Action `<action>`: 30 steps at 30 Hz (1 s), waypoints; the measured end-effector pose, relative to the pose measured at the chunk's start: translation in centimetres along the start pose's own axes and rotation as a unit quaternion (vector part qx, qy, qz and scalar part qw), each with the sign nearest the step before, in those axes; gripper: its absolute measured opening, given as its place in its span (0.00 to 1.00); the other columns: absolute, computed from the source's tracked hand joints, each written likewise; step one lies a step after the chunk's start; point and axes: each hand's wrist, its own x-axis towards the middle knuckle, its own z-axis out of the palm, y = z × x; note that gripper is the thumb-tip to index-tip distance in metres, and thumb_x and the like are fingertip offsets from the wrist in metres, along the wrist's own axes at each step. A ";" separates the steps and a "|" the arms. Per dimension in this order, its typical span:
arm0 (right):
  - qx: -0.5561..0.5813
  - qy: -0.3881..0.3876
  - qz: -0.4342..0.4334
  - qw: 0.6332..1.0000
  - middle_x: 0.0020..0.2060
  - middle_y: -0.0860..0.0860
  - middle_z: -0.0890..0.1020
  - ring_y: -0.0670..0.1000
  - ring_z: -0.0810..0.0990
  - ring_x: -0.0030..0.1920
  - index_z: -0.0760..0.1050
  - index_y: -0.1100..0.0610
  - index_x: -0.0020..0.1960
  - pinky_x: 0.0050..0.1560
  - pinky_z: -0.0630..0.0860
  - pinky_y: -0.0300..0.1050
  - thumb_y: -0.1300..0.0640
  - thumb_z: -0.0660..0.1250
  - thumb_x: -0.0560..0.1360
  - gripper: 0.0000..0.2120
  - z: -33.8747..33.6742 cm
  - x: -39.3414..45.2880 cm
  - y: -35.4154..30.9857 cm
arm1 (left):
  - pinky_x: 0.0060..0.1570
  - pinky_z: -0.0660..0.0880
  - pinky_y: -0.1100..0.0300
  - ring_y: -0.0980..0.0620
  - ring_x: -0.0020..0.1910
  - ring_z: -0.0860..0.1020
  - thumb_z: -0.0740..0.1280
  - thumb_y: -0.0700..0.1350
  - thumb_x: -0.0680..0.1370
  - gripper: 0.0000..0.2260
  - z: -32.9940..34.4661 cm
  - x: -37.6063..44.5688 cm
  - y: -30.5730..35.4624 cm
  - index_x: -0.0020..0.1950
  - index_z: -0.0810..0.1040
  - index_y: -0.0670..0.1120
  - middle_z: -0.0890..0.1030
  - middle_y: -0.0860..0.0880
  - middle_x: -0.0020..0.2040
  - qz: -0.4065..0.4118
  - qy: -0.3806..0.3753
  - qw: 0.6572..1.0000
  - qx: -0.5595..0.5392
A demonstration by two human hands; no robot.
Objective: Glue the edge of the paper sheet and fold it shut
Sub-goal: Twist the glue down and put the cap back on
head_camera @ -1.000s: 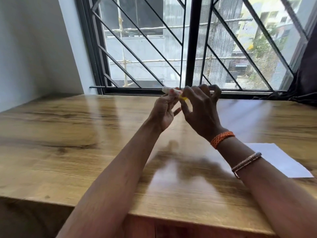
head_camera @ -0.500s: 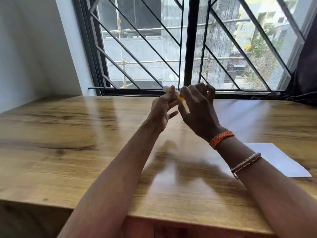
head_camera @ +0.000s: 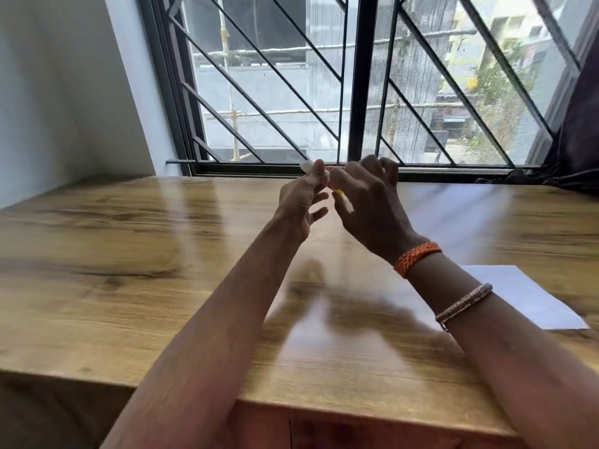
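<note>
Both hands are raised over the middle of the wooden table (head_camera: 136,254). My left hand (head_camera: 299,205) pinches the pale end of a small glue stick (head_camera: 307,165) between thumb and forefinger, its other fingers spread. My right hand (head_camera: 369,202) is curled around the other end, where a bit of yellow shows by the thumb. Most of the stick is hidden by the fingers. A white paper sheet (head_camera: 525,299) lies flat on the table at the right, partly behind my right forearm.
A barred window (head_camera: 353,92) runs along the table's far edge. A white wall stands at the left and a dark curtain (head_camera: 580,124) hangs at the far right. The table's near edge is close to my body.
Both hands stay together on the glue stick. My left hand's lower fingers have spread apart and the yellow part now shows lower by my right thumb.
</note>
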 end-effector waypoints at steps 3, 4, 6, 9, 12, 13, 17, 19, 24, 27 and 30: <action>0.013 -0.013 0.028 0.999 0.38 0.50 0.79 0.56 0.76 0.44 0.72 0.54 0.47 0.49 0.58 0.47 0.60 0.67 0.68 0.09 -0.2 0.1 -0.1 | 0.45 0.71 0.58 0.54 0.47 0.74 0.66 0.56 0.74 0.11 -0.1 0.0 -0.3 0.38 0.76 0.49 0.78 0.53 0.41 -0.018 0.006 1.000 -0.003; 0.051 -0.016 0.068 0.996 0.37 0.48 0.79 0.54 0.77 0.43 0.71 0.54 0.45 0.48 0.57 0.47 0.59 0.67 0.68 0.08 -0.2 0.1 -0.2 | 0.47 0.70 0.58 0.54 0.48 0.74 0.65 0.56 0.75 0.12 -0.2 0.1 -0.3 0.37 0.76 0.49 0.78 0.54 0.40 -0.019 -0.004 1.000 -0.007; 0.146 -0.022 0.161 0.976 0.34 0.46 0.78 0.50 0.77 0.37 0.70 0.53 0.44 0.47 0.62 0.46 0.56 0.69 0.68 0.09 -0.1 0.1 -0.4 | 0.52 0.70 0.56 0.55 0.49 0.76 0.63 0.56 0.76 0.12 -0.2 0.2 -0.3 0.38 0.76 0.50 0.80 0.54 0.42 -0.015 -0.028 0.999 -0.013; 0.324 -0.031 0.281 0.903 0.32 0.49 0.79 0.49 0.77 0.31 0.67 0.54 0.43 0.36 0.74 0.46 0.57 0.71 0.69 0.11 -0.1 0.5 -0.4 | 0.51 0.69 0.56 0.56 0.48 0.76 0.62 0.54 0.77 0.10 -0.2 0.3 -0.1 0.43 0.77 0.50 0.81 0.55 0.44 -0.009 -0.045 0.999 -0.020; 0.258 -0.020 0.170 0.951 0.33 0.49 0.77 0.51 0.76 0.35 0.68 0.56 0.43 0.38 0.76 0.50 0.62 0.69 0.69 0.09 0.0 0.2 -0.3 | 0.43 0.70 0.59 0.54 0.47 0.74 0.64 0.55 0.76 0.10 -0.1 0.2 -0.2 0.41 0.79 0.50 0.80 0.55 0.43 -0.023 -0.015 1.000 0.013; 0.175 -0.017 0.091 0.980 0.34 0.49 0.76 0.53 0.75 0.37 0.69 0.55 0.45 0.42 0.74 0.50 0.64 0.67 0.67 0.10 0.1 0.0 0.0 | 0.40 0.70 0.60 0.54 0.45 0.73 0.65 0.55 0.75 0.10 0.0 0.2 -0.2 0.41 0.78 0.50 0.79 0.54 0.41 -0.031 0.002 0.999 0.025; -0.013 0.000 -0.020 1.000 0.35 0.50 0.76 0.53 0.70 0.43 0.66 0.51 0.52 0.48 0.62 0.47 0.68 0.65 0.64 0.20 0.2 -0.2 0.2 | 0.35 0.68 0.60 0.55 0.40 0.70 0.67 0.54 0.74 0.09 0.3 0.1 -0.4 0.43 0.77 0.49 0.77 0.54 0.38 -0.046 0.026 0.998 0.030; 0.004 0.000 0.020 1.000 0.36 0.49 0.77 0.54 0.73 0.43 0.69 0.52 0.48 0.48 0.63 0.48 0.66 0.67 0.64 0.17 0.1 -0.2 0.0 | 0.37 0.69 0.60 0.55 0.41 0.70 0.67 0.56 0.74 0.11 0.2 0.2 -0.4 0.42 0.77 0.49 0.78 0.54 0.40 -0.043 0.016 0.999 0.014; 0.279 -0.028 0.266 0.922 0.33 0.49 0.80 0.51 0.78 0.34 0.70 0.53 0.43 0.38 0.76 0.49 0.58 0.71 0.66 0.11 -0.1 0.2 -0.5 | 0.47 0.69 0.59 0.55 0.48 0.73 0.63 0.54 0.76 0.10 -0.3 0.6 -0.4 0.41 0.79 0.50 0.81 0.56 0.42 -0.024 -0.027 0.999 -0.029; 0.355 -0.034 0.340 0.870 0.32 0.53 0.81 0.49 0.77 0.31 0.70 0.55 0.41 0.33 0.75 0.46 0.58 0.72 0.69 0.10 0.1 0.5 -0.4 | 0.41 0.68 0.61 0.56 0.46 0.73 0.63 0.54 0.77 0.13 -0.2 0.4 -0.4 0.37 0.80 0.50 0.81 0.57 0.41 -0.021 -0.029 0.999 -0.028; 0.290 -0.011 0.244 0.926 0.32 0.50 0.78 0.50 0.75 0.32 0.69 0.57 0.41 0.34 0.74 0.47 0.59 0.70 0.70 0.08 0.0 0.3 -0.7 | 0.46 0.69 0.58 0.55 0.46 0.73 0.64 0.54 0.76 0.13 -0.2 0.4 -0.5 0.37 0.79 0.49 0.80 0.55 0.39 -0.024 -0.016 0.999 -0.022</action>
